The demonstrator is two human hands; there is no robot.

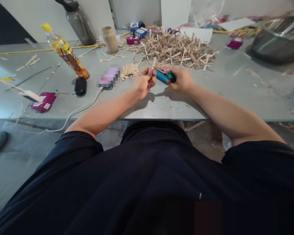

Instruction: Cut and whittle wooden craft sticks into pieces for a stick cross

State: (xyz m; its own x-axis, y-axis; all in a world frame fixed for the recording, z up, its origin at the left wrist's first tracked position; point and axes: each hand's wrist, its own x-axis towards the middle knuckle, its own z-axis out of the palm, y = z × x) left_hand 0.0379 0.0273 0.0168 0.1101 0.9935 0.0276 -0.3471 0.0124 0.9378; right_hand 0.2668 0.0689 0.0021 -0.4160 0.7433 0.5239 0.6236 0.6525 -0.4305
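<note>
My left hand [144, 82] is closed, pinching a small pale wooden piece [154, 62] that sticks up from the fingertips. My right hand [182, 80] grips pliers [171, 77] with a dark green handle, their narrow metal jaws reaching toward the left fingertips. Whether the jaws touch the piece I cannot tell. Under the pliers lies a blue cylindrical object [161, 77], partly hidden by my hands. Behind both hands spreads a big heap of similar wooden pieces [176, 49]. A smaller row of wooden pieces [129, 70] lies just left of my left hand.
Left on the table are a phone [109, 77] with a white cable, a black oval object [80, 86], a yellow-capped drink bottle [67, 54], a purple packet [43, 101] and a dark water bottle [80, 24]. A wooden cup-shaped object [110, 39] stands behind. A metal pot [276, 40] stands right.
</note>
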